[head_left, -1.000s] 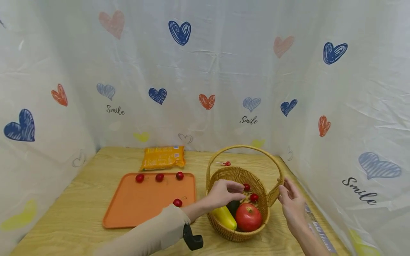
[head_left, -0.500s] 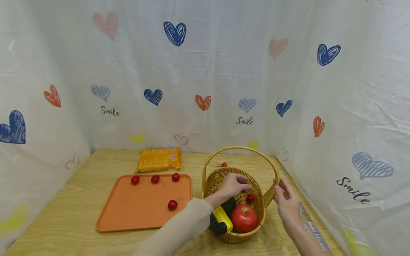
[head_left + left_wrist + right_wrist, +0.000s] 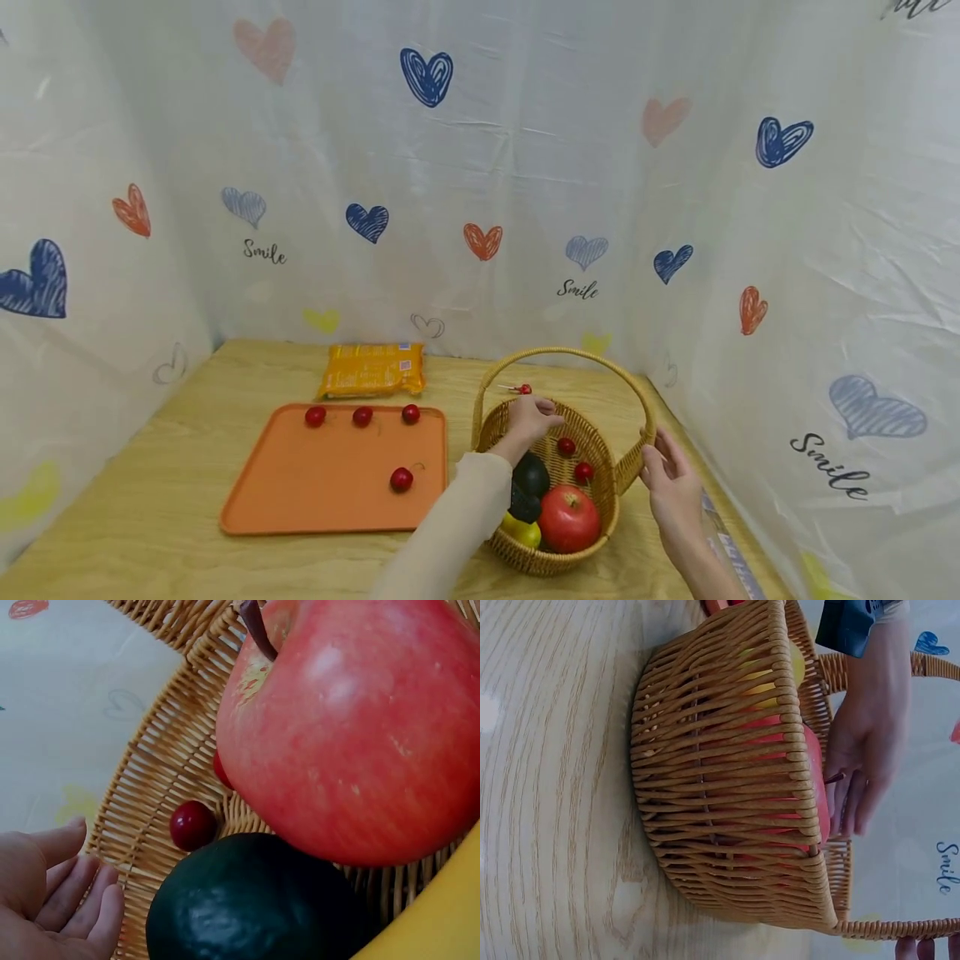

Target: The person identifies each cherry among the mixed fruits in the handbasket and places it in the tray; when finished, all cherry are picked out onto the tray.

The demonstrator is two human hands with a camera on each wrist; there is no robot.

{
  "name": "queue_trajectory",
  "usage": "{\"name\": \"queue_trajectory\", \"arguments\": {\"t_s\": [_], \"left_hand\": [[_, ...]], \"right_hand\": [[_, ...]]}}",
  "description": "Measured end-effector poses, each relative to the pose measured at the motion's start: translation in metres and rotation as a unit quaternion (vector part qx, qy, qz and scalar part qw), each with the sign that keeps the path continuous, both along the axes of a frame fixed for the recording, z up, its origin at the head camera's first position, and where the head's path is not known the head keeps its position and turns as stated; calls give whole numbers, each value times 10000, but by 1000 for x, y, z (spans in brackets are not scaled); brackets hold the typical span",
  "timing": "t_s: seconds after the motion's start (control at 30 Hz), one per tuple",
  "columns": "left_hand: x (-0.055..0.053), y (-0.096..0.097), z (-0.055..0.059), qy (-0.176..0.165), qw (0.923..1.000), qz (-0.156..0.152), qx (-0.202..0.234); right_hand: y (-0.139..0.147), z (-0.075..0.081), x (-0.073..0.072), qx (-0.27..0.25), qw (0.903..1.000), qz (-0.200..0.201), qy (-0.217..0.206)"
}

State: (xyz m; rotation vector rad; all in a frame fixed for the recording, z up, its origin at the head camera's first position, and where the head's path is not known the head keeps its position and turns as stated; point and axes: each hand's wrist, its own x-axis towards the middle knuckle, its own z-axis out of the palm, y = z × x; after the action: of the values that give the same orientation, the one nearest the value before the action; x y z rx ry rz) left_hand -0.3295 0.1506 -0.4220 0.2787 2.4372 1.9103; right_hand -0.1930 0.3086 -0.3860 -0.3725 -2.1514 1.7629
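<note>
A wicker basket holds a red apple, a dark green avocado-like fruit, a yellow fruit and two cherries, one cherry lying behind the other. Over the basket's far left part is my left hand, its fingers loosely bent with nothing between them. The left wrist view puts this hand beside the wicker wall, left of the avocado-like fruit. On the right, my right hand pinches the lower part of the basket's handle; its fingertips show at the edge of the right wrist view.
An orange tray left of the basket carries several cherries, one of them near its right side. Behind the tray lies an orange packet. A small red item on a white stick lies behind the basket. Printed curtains surround the wooden table.
My left hand has moved over the basket, first rightward above the cherries, then back and left, uncovering both cherries. My right hand keeps its hold on the handle.
</note>
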Motion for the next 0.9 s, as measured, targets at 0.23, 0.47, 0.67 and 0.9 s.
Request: {"name": "queue_trajectory", "arguments": {"t_s": [0.23,0.47,0.67,0.9], "left_hand": [[2,19,-8,-104,9997,-99,-172],[5,31,-14,-238,9957,-162,-883],[4,32,-16,65,9845,-298,-1728],[-2,32,-18,228,9761,-479,-2107]], "right_hand": [[5,-5,3,-31,9999,-140,7],[2,-9,5,-128,9997,-213,-15],[0,-8,3,-86,9998,-155,78],[0,-6,-3,-18,9998,-84,202]]}}
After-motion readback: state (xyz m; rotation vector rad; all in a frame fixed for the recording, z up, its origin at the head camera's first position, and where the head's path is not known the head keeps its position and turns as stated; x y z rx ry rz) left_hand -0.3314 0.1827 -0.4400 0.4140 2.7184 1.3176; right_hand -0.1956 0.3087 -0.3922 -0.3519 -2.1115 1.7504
